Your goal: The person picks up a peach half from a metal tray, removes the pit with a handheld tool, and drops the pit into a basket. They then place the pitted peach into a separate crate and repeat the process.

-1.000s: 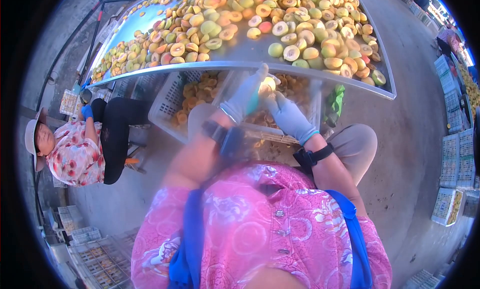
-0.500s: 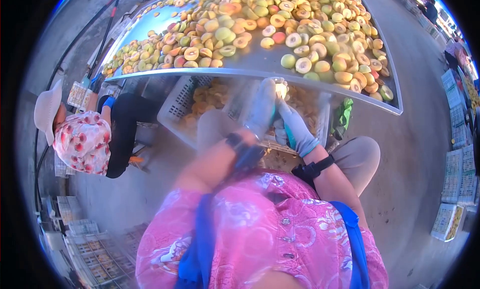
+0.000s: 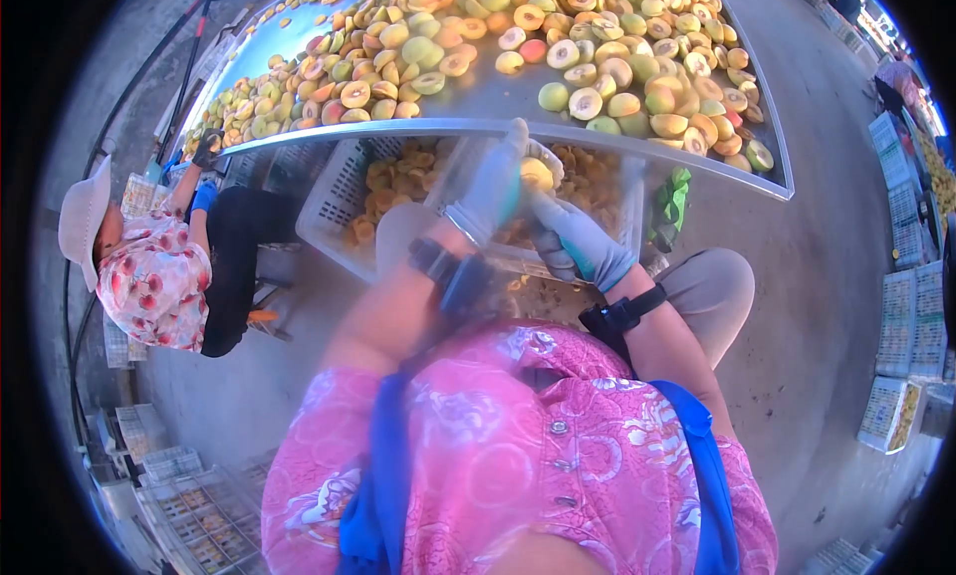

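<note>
A halved peach [image 3: 538, 174], yellow with its cut side partly showing, is between my two gloved hands, just below the metal table's rim. My left hand [image 3: 490, 185], in a grey and teal glove, closes on the peach half from the left, its thumb sticking up. My right hand [image 3: 583, 241], gloved alike, has curled fingers, with its tips just under the fruit; whatever it grips is hidden. Beneath the hands stand a white crate [image 3: 317, 212] and a second white crate [image 3: 629, 217], both holding peach pieces.
The metal table [image 3: 488, 97] is heaped with peach halves [image 3: 597, 52]. A green bag [image 3: 672, 209] hangs right of the crates. A co-worker [image 3: 154, 276] sits at left, hands at the table's edge. Stacked crates [image 3: 901, 326] line the right side; more crates [image 3: 199, 515] lie lower left.
The view has shifted slightly. My hands have separated a little, and the peach half now shows more between them. The co-worker's dark-gloved hand has come into view at the table's edge.
</note>
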A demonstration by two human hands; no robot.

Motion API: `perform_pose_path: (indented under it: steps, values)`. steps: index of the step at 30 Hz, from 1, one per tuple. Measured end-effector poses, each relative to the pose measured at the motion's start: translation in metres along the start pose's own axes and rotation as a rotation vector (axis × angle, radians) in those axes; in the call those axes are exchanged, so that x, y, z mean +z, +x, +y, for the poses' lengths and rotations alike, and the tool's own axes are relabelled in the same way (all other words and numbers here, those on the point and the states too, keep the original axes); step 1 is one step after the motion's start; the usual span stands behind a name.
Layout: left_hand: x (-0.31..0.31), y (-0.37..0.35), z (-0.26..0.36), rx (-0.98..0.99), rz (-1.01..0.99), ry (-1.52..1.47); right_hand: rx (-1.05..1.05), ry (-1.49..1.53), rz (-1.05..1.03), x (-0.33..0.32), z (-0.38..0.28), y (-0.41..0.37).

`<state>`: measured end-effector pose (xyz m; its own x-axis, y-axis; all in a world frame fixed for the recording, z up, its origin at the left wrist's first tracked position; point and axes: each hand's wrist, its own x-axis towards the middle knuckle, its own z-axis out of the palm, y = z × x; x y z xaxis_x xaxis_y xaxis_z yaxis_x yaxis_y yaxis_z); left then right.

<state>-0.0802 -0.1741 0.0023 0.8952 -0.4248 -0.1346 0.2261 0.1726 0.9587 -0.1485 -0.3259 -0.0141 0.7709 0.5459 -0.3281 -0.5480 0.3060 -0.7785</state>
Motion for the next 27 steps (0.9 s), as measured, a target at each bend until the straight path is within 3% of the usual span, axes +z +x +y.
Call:
perform_pose_path:
  steps: [2,5,8,11,15,17,18,21,25,27]
  values:
    - [-0.006,0.001,0.001,-0.027,-0.073,-0.042,0.089,0.102,-0.096,-0.003,-0.001,0.002]
    - [-0.012,0.004,-0.016,0.054,0.095,0.151,0.14,0.15,-0.155,0.001,-0.002,0.0]
    - [-0.008,-0.005,-0.008,0.014,0.03,-0.13,0.148,0.191,-0.211,0.0,-0.005,-0.003]
    - [0.006,-0.017,0.012,-0.035,0.086,-0.363,0.176,0.285,-0.279,-0.004,-0.003,0.0]
    - [-0.001,-0.016,0.006,-0.05,0.062,-0.377,0.21,0.263,-0.299,-0.003,-0.006,-0.002]
    - [-0.007,-0.009,-0.001,0.094,0.084,0.156,0.121,0.13,-0.151,0.011,-0.003,-0.005]
    - [-0.008,-0.006,-0.009,0.143,0.102,0.218,0.045,-0.012,-0.037,0.015,-0.002,-0.004]
    - [-0.004,-0.01,-0.004,0.161,0.089,0.264,0.072,0.111,-0.199,-0.003,0.019,0.009]
    - [0.009,-0.014,0.004,0.096,0.024,-0.045,0.172,0.329,-0.308,-0.003,0.009,-0.002]
    - [0.003,-0.011,0.003,0.133,-0.028,-0.155,0.226,0.579,-0.499,-0.008,0.019,0.011]
